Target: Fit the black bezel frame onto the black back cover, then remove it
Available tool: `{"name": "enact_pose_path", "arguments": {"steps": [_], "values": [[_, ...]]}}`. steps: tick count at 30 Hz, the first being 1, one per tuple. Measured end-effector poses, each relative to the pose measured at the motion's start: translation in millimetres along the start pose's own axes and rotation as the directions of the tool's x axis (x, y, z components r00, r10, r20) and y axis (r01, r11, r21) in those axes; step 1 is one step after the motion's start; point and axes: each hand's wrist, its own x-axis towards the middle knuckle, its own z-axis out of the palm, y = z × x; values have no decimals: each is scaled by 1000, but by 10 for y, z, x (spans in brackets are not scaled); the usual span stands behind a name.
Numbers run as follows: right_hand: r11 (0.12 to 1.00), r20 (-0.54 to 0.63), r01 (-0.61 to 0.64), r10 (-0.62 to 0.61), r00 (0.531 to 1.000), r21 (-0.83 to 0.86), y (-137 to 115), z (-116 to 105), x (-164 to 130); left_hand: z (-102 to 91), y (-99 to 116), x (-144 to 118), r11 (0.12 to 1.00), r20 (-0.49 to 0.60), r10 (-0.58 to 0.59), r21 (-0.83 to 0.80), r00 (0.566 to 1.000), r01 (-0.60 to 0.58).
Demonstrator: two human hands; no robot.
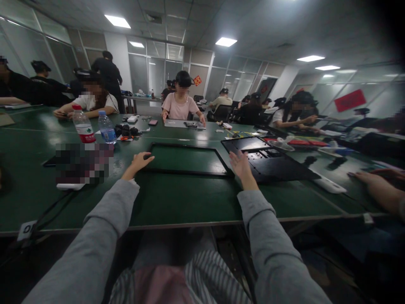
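A thin black rectangular frame (186, 172) lies flat on the green table (177, 202) in front of me. My left hand (139, 162) rests at the frame's left edge, fingers bent over its corner. At the frame's right edge, my right hand (240, 165) is spread open, next to a black back panel (275, 162) lying flat further right. Grey sleeves cover both of my arms.
Two water bottles (84, 126) stand at the left beyond a blurred patch. Black small parts (126, 131) lie past the frame. Another person's hand (376, 181) rests at the right edge. Several people sit around the far tables.
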Motion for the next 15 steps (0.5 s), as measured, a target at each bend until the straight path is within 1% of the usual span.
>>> {"name": "enact_pose_path", "arguments": {"steps": [1,2,3,4,5,7,8,9,10,11,12,13,14,15], "values": [[988,44,-34,28,999,152,-45,-41,-12,-11,40,-15,1000,65,27,-1,998,-27],[961,83,-92,73,994,261,-81,-82,-24,-18,79,-34,999,140,50,8,989,-52],[929,114,-153,121,986,337,-106,-121,-32,-23,116,-57,997,213,65,26,975,-72],[900,122,-191,155,980,392,-121,-157,-32,-25,149,-81,994,277,79,49,958,-96],[876,104,-201,172,980,438,-130,-192,-22,-27,175,-103,990,332,91,70,939,-121],[856,-4,-129,152,988,501,-138,-261,23,-31,207,-139,982,395,110,100,912,-162],[865,-74,-83,137,988,495,-141,-300,52,-33,214,-151,979,405,118,105,907,-175],[894,-154,-49,130,979,445,-144,-345,78,-35,216,-158,978,400,127,105,908,-183],[940,-248,-21,111,962,340,-146,-398,96,-37,216,-161,977,386,135,101,913,-187],[985,-354,-1,64,933,175,-145,-458,103,-38,212,-161,978,366,140,96,920,-187],[999,-473,11,-26,880,-34,-140,-527,99,-38,206,-159,979,343,143,91,928,-184],[968,-586,1,-153,796,-252,-129,-600,83,-36,198,-154,980,320,142,86,937,-178],[898,-669,-40,-296,682,-438,-113,-676,61,-33,186,-147,983,297,134,82,946,-165],[826,-731,-122,-407,548,-551,-92,-750,38,-27,170,-137,986,277,119,78,954,-146]]}}
